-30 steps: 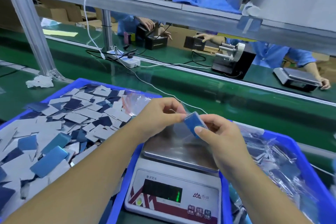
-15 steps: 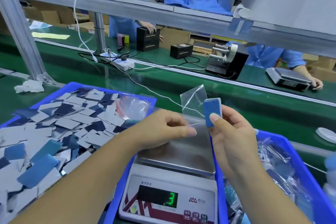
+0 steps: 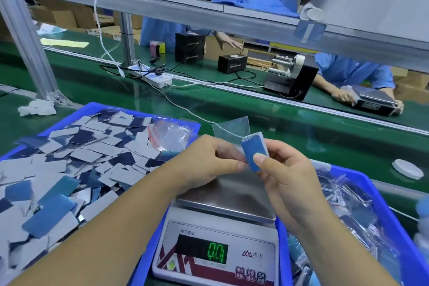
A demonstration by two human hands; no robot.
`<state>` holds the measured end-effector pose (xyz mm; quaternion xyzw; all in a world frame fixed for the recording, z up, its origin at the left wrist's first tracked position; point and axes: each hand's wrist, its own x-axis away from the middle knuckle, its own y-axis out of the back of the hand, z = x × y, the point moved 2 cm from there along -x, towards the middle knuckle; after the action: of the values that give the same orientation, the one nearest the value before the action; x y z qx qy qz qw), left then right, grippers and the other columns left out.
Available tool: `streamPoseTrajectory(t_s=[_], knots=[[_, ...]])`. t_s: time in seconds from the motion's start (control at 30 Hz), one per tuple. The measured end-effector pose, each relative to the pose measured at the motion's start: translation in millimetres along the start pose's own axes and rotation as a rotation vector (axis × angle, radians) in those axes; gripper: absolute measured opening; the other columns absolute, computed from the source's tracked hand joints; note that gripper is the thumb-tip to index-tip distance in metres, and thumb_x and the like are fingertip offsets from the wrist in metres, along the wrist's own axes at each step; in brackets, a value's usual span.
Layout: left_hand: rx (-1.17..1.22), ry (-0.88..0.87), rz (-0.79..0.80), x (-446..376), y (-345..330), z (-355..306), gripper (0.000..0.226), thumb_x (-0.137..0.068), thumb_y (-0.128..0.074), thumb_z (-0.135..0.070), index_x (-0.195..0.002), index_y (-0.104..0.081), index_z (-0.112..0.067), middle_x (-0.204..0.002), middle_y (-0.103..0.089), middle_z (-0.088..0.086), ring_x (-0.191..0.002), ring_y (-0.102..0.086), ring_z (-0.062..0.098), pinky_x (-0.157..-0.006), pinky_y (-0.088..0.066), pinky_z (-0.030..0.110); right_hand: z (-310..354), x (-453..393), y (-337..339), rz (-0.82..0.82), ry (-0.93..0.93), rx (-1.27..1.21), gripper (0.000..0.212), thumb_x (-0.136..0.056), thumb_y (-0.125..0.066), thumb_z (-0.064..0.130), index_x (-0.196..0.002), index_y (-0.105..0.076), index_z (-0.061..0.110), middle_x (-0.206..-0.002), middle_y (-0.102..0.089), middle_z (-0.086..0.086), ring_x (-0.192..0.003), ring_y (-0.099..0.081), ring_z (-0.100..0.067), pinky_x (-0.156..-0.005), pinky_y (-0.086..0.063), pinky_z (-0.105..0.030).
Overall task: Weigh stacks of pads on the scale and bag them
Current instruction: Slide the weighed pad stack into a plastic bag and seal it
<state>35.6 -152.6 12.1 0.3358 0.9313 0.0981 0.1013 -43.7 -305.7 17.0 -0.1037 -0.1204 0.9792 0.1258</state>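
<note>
- Since half a second ago, our right hand [image 3: 283, 176] has brought the small stack of blue rectangular pads [image 3: 255, 152] a touch nearer the left hand, and the scale's green readout has gone from a lone 3 to what reads as zero.
- We've got the stack pinched in the right hand, thumb on the near face and fingers curled behind, held upright above the far edge of the steel pan.
- Our left hand [image 3: 209, 160] pinches the clear little plastic bag [image 3: 232, 129] between thumb and fingertips; the bag stands up just behind the stack, touching it or nearly so. Whether its mouth is open we cannot tell.
- Below sits the white digital scale with a bare steel pan [image 3: 226, 202], nothing on it, so we judge this stack already weighed and lifted off.
- We judge the bagging step is in hand: pads not yet inside the bag, so sliding them in and sealing are left.
- On the left, the blue plastic tray of loose grey and blue pads [image 3: 69, 158] is heaped full, so plenty remains to weigh.
- On the right, the blue plastic bin of filled clear bags [image 3: 348, 211] shows a fair number done.
- Spare clear bags with red strips [image 3: 170, 136] lie at the far corner of the left tray, near our left hand.
</note>
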Motion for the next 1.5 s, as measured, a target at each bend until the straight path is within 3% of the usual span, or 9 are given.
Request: streamPoseTrajectory(t_s=[0.07, 0.27, 0.37, 0.47, 0.53, 0.8, 1.1, 1.33, 1.5], knots=[[-0.027, 0.053, -0.074, -0.9, 3.5, 1.2, 0.002, -0.080, -0.078, -0.023, -0.078, -0.078, -0.024, -0.066, -0.066, -0.015, -0.055, -0.052, -0.002, -0.059, -0.039, 0.020, -0.6, -0.5, 1.4, -0.010, 0.015, 0.061, 0.022, -0.085, -0.065, -0.004, -0.095, -0.075, 0.014, -0.094, -0.073, -0.009, -0.090, -0.063, -0.023, -0.088, -0.048, -0.039], [0.095, 0.137, -0.330, -3.6, 11.5, 1.4, 0.051, -0.069, -0.080, -0.048, -0.051, -0.039, -0.024, -0.043, -0.036, -0.013, -0.041, -0.026, 0.010, -0.045, -0.023, 0.023, 1.3, -4.1, 9.8, -0.120, 0.021, 0.129, 0.020, -0.085, -0.068, 0.001, -0.094, -0.075, 0.017, -0.092, -0.073, -0.003, -0.086, -0.062, -0.018, -0.084, -0.048, -0.036], [0.124, 0.093, -0.345, -4.8, 16.1, 1.7, 0.041, -0.083, -0.078, -0.036, -0.050, -0.058, -0.025, -0.046, -0.047, -0.016, -0.038, -0.037, 0.001, -0.046, -0.029, 0.016, 1.8, -3.8, 9.9, -0.144, 0.000, 0.147, 0.023, -0.086, -0.066, -0.001, -0.091, -0.076, 0.019, -0.090, -0.074, -0.002, -0.084, -0.063, -0.016, -0.082, -0.050, -0.035], [0.132, 0.073, -0.241, -2.1, 14.6, -0.7, 0.007, -0.088, -0.075, -0.022, -0.085, -0.076, -0.016, -0.053, -0.057, -0.017, -0.041, -0.046, -0.004, -0.043, -0.032, 0.004, 0.5, -4.0, 9.2, -0.145, -0.017, 0.177, 0.025, -0.086, -0.067, -0.001, -0.090, -0.076, 0.021, -0.089, -0.074, -0.001, -0.083, -0.063, -0.015, -0.079, -0.050, -0.034], [0.104, 0.075, -0.221, -2.1, 14.7, 1.9, 0.012, -0.089, -0.073, -0.020, -0.094, -0.076, -0.010, -0.057, -0.061, -0.015, -0.042, -0.047, -0.004, -0.045, -0.033, 0.004, -0.8, -3.8, 9.0, -0.133, -0.019, 0.197, 0.025, -0.086, -0.067, 0.000, -0.090, -0.076, 0.022, -0.089, -0.074, 0.000, -0.082, -0.064, -0.014, -0.076, -0.050, -0.032], [0.066, 0.151, -0.410, -5.6, 13.6, 3.1, 0.054, -0.083, -0.070, -0.055, -0.043, -0.048, -0.025, -0.047, -0.043, -0.010, -0.039, -0.031, 0.007, -0.053, -0.026, 0.028, -4.4, -0.9, 4.4, -0.062, -0.023, 0.247, 0.027, -0.086, -0.068, 0.002, -0.091, -0.076, 0.027, -0.081, -0.072, 0.006, -0.071, -0.062, -0.006, -0.058, -0.048, -0.018], [0.306, 0.082, -0.198, -3.2, 5.6, 0.4, 0.026, -0.093, -0.066, -0.010, -0.073, -0.072, -0.023, -0.053, -0.048, -0.009, -0.043, -0.030, 0.006, -0.040, -0.024, 0.015, -3.6, 0.4, 1.8, -0.083, -0.058, 0.254, 0.025, -0.084, -0.069, 0.000, -0.088, -0.076, 0.024, -0.077, -0.072, 0.005, -0.066, -0.062, -0.005, -0.055, -0.048, -0.016], [0.261, 0.062, -0.257, -4.9, 9.6, 1.6, 0.030, -0.086, -0.072, -0.031, -0.070, -0.054, -0.013, -0.067, -0.039, 0.010, -0.051, -0.023, 0.015, -0.046, -0.020, 0.023, -1.3, 1.9, 1.6, -0.084, -0.062, 0.252, 0.022, -0.085, -0.069, 0.001, -0.096, -0.074, 0.019, -0.077, -0.070, 0.006, -0.066, -0.060, -0.006, -0.056, -0.047, -0.019], [0.312, 0.076, -0.238, -5.6, 8.9, 2.7, 0.033, -0.078, -0.072, -0.048, -0.058, -0.062, -0.023, -0.053, -0.040, -0.004, -0.045, -0.025, 0.010, -0.043, -0.022, 0.021, -3.1, 1.9, 0.3, -0.058, -0.113, 0.102, 0.021, -0.086, -0.065, -0.001, -0.102, -0.072, 0.010, -0.083, -0.069, -0.001, -0.070, -0.059, -0.011, -0.058, -0.046, -0.023]])
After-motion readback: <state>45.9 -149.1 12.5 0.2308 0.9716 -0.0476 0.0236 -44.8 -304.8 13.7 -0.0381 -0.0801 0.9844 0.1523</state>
